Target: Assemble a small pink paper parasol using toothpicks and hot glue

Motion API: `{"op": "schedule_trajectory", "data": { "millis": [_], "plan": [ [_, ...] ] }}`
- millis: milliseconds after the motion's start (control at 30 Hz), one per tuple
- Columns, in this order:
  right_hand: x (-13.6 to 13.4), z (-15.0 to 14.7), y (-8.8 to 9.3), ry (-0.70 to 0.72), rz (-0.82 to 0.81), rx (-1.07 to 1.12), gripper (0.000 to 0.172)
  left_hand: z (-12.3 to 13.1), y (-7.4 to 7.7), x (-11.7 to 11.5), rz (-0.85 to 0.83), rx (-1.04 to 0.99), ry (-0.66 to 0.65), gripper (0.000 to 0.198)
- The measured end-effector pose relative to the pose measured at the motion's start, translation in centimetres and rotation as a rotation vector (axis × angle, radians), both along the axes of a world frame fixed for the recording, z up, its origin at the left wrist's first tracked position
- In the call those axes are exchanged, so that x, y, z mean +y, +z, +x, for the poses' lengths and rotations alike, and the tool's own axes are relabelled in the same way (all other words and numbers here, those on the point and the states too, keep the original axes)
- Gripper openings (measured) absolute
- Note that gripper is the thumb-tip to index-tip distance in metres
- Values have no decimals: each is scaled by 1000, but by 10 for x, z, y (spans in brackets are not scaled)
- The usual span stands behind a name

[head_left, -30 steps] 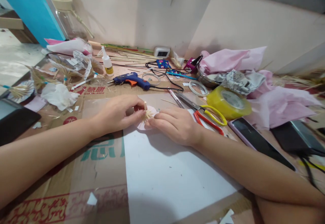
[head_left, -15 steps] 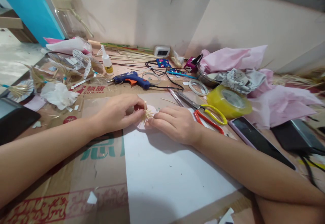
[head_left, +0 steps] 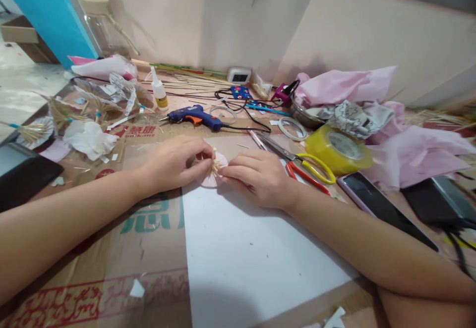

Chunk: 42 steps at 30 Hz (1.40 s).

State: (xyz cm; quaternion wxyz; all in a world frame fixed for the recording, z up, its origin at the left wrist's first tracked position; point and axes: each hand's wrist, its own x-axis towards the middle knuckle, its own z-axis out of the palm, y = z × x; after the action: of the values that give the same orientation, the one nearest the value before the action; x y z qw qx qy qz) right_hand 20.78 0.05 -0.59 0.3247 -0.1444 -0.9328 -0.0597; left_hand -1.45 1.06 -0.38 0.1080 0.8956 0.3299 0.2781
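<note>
Cardboard, brown and flattened, with red and green print, covers the floor-level surface you work on, and a plain white paper sheet lies over its middle. A pale pink wall rises just behind, with a bright blue panel at its far left. Clutter rings the work: a blue hot glue gun with an orange trigger, a small white glue bottle with a yellow label, scissors with yellow and red handles, a fat roll of yellow tape, crumpled pink tissue paper and a dark phone on your right.

Your left hand has thumb and fingertips pinched together on a bundle of thin pale wooden sticks. Your right hand lies knuckles up, fingers drawn close, with its tips meeting the left hand's. They press on the same bundle and on the small round pink paper disc beneath it. No gap shows between the fingers of either hand.

That disc lies flat at the far edge of the white sheet, between your two hands, and much of it is hidden by your fingertips. The sticks fan outward over it from one gathered point. Their bound end stands roughly upright, with its long axis pointing up and slightly away from you.
</note>
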Motion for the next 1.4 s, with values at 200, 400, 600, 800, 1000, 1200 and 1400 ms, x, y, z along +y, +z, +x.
{"op": "schedule_trajectory", "data": {
  "millis": [200, 400, 600, 800, 1000, 1200, 1400],
  "plan": [
    [0, -1, -2, 19, 36, -49, 9, 0, -2, 1, 4, 0, -7, 17],
    [-1, 0, -1, 20, 32, -35, 11, -1, 0, 0, 48, 32, -27, 20],
    [-2, -2, 1, 13, 31, -38, 10, 0, 1, -1, 49, 49, -23, 21],
    [-3, -2, 0, 25, 27, -39, 11, 0, 1, -1, 48, 60, -15, 21],
    [-2, -2, -2, 34, 20, -36, 10, -1, 0, -1, 140, 66, -59, 21],
    [-3, -2, -1, 34, 27, -35, 10, 0, -1, -1, 163, 64, -75, 21],
    [-2, -3, -3, 26, 17, -45, 8, 0, 0, 0, 163, 70, -73, 21]
  ]
}}
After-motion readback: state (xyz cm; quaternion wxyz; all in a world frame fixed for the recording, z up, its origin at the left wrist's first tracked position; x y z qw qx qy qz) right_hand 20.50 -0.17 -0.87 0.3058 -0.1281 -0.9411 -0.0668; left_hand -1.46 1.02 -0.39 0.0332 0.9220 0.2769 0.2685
